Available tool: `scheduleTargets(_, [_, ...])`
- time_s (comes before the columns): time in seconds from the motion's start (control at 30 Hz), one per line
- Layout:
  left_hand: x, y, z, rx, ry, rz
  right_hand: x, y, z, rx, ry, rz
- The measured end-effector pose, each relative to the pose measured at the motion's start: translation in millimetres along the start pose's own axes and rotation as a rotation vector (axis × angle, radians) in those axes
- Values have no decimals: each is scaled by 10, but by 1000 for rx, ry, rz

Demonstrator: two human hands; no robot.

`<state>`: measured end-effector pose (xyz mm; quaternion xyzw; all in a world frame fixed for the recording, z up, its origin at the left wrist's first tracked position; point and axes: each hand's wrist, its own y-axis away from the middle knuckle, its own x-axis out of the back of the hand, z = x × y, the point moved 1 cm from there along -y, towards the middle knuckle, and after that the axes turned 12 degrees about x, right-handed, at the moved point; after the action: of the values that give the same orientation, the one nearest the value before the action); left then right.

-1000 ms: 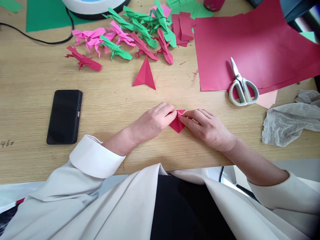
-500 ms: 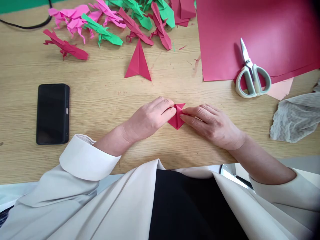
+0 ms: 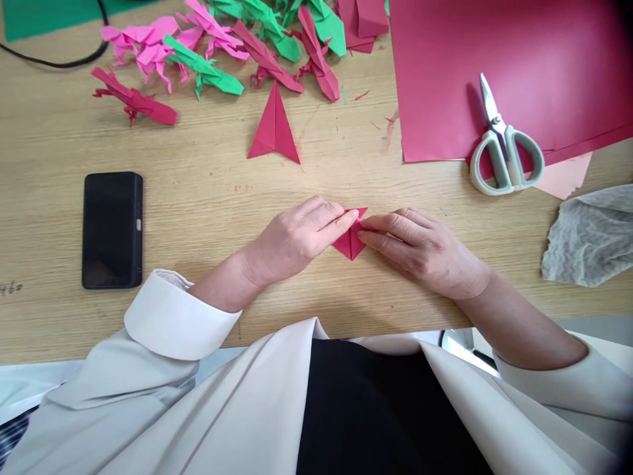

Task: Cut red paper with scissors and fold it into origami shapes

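A small folded red paper piece (image 3: 350, 243) lies on the wooden table (image 3: 208, 198) near its front edge. My left hand (image 3: 297, 235) presses on its left side with fingers held together. From the right, my right hand (image 3: 415, 247) pinches its top flap with the fingertips. Most of the paper is hidden under both hands; only a small triangle shows between them. A larger folded red triangle (image 3: 274, 128) lies flat on the table beyond my hands.
Several folded pink, green and red paper figures (image 3: 222, 46) lie along the far side. A big red sheet (image 3: 504, 66) at the right carries scissors (image 3: 504, 148). A black phone (image 3: 112, 229) lies at the left, a grey cloth (image 3: 591, 234) at the right edge, a black cable (image 3: 54, 61) far left.
My hands have stayed on the small red piece, with the left fingers sliding slightly right over it. The view has shifted a little; the table's objects have not moved.
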<state>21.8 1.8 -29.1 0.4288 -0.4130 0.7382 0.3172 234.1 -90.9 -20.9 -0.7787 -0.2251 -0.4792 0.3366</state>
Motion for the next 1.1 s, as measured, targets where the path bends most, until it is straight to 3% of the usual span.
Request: scheduleTargets(1.1, [25,-3,-2,13,9,-25,22,-13,7,39,22,-6])
